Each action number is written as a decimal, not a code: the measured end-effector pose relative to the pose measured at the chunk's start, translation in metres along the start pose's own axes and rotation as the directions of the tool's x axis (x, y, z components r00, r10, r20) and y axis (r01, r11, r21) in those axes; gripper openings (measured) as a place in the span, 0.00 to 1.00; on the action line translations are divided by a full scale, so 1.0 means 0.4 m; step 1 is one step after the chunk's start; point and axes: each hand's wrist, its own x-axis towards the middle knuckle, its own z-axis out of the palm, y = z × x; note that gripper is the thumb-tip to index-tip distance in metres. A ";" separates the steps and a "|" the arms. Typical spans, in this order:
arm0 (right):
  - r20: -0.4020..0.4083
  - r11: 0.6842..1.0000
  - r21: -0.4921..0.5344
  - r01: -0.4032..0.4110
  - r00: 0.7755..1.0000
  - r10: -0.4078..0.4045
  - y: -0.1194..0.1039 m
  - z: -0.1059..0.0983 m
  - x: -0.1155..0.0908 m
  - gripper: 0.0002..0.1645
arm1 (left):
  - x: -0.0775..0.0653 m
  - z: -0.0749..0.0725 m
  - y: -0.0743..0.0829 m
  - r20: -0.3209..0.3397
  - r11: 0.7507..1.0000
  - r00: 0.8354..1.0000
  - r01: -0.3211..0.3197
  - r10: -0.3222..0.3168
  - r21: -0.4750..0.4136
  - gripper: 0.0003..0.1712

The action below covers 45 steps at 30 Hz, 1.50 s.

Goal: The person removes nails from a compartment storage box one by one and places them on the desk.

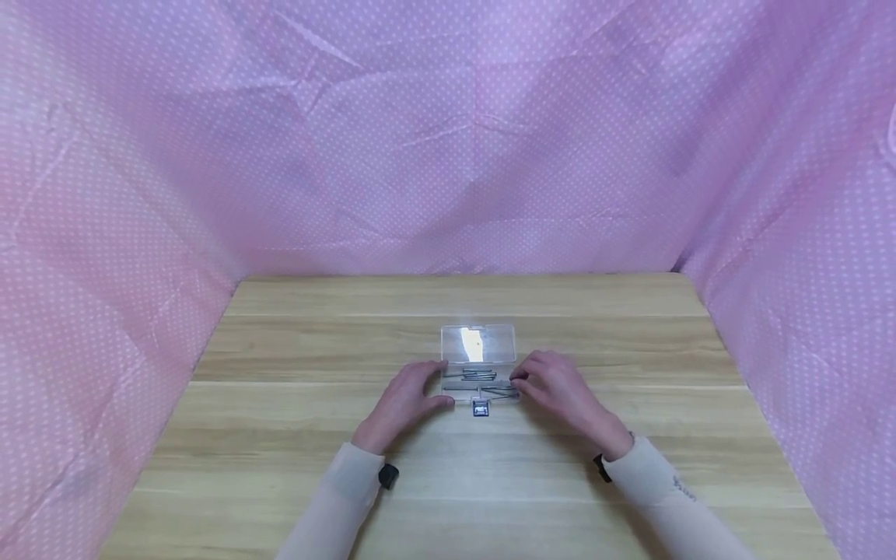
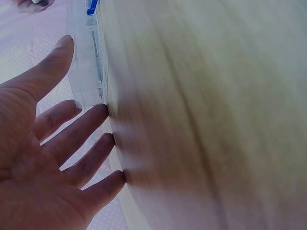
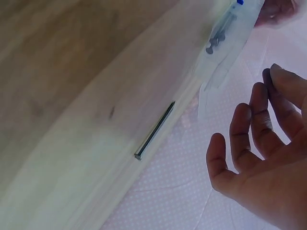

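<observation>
A clear plastic box (image 1: 480, 363) with its lid raised back lies on the wooden table, with several nails (image 1: 479, 375) in its compartments. A blue latch (image 1: 481, 408) sticks out at its front. My left hand (image 1: 404, 400) holds the box's left end, thumb at the front corner and fingers at the back. At the right end is my right hand (image 1: 556, 385), fingers bent; in the right wrist view its thumb and index tips meet, with nothing visible between them. In that view a loose nail (image 3: 155, 130) lies on the table; the head view does not show it.
The light wooden tabletop (image 1: 294, 342) stretches around the box. Pink dotted cloth (image 1: 462, 155) hangs at the back and on both sides. Both forearms wear pale sleeves (image 1: 336, 498), with a dark band at each wrist.
</observation>
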 end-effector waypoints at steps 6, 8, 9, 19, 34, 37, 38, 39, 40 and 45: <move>0.007 0.999 -0.041 0.008 1.000 -0.008 -0.012 0.011 0.001 0.08 | -0.001 -0.001 0.002 0.000 1.000 1.000 -0.004 0.004 -0.006 0.41; 0.012 0.998 -0.056 0.018 1.000 -0.017 -0.013 0.016 0.002 0.07 | -0.001 -0.001 0.002 0.000 1.000 1.000 -0.004 0.004 -0.007 0.41; 0.015 0.998 -0.062 0.023 1.000 -0.022 -0.015 0.019 0.002 0.07 | -0.002 -0.001 0.002 0.000 1.000 1.000 -0.006 0.006 -0.008 0.41; 0.080 0.995 -0.102 0.020 0.997 -0.011 -0.030 0.031 0.001 0.06 | -0.010 -0.001 0.006 -0.001 1.000 1.000 -0.004 0.004 -0.010 0.41; 0.118 0.990 -0.138 0.008 0.993 0.008 -0.030 0.038 0.000 0.05 | -0.023 0.001 0.010 -0.001 1.000 1.000 -0.015 0.015 -0.019 0.41; 0.131 0.990 -0.140 -0.001 0.991 0.019 -0.029 0.039 0.000 0.04 | -0.024 0.001 0.011 -0.001 1.000 1.000 -0.014 0.014 -0.015 0.41; 0.135 0.990 -0.139 -0.005 0.991 0.024 -0.030 0.039 0.000 0.04 | -0.025 0.001 0.011 -0.001 1.000 1.000 -0.013 0.013 -0.013 0.41; 0.139 0.991 -0.136 -0.013 0.990 0.032 -0.030 0.039 0.001 0.04 | -0.025 0.001 0.011 -0.001 1.000 1.000 -0.012 0.012 -0.011 0.41; 0.144 0.991 -0.133 -0.022 0.989 0.041 -0.030 0.038 0.002 0.04 | -0.025 0.001 0.011 -0.002 1.000 1.000 -0.012 0.012 -0.010 0.41; 0.169 0.992 -0.118 -0.037 0.984 0.057 -0.030 0.031 0.012 0.04 | -0.023 0.001 0.012 -0.007 1.000 1.000 -0.016 0.016 -0.006 0.41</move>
